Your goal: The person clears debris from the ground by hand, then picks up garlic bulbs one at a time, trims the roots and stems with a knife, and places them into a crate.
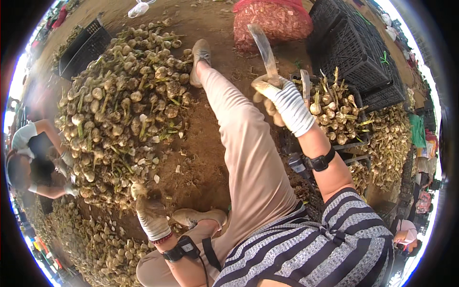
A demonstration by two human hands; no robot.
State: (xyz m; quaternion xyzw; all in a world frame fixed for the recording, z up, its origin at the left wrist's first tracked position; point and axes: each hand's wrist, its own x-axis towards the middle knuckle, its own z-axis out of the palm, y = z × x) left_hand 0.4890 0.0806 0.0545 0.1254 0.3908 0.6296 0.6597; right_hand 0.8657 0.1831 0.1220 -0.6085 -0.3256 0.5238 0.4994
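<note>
My right hand (277, 98), in a white-cuffed work glove, is wrapped round a knife (262, 48); its broad, dirt-streaked blade points up and away from me. My left hand (152, 213), gloved too and a little blurred, is at the near edge of a large garlic heap (119, 100). At its fingertips is a pale garlic bulb (137, 190), which the fingers close on. Just right of my right hand, a second upright blade (305, 88) stands by a black crate holding garlic bulbs with stalks (334, 112); its lower end is hidden.
Stacked black plastic crates (358, 52) stand at the far right, beside a red mesh sack (272, 21). More garlic lies at the right (389, 143) and lower left (95, 244). A co-worker (36, 153) reaches into the heap from the left. My outstretched leg (248, 138) crosses the middle.
</note>
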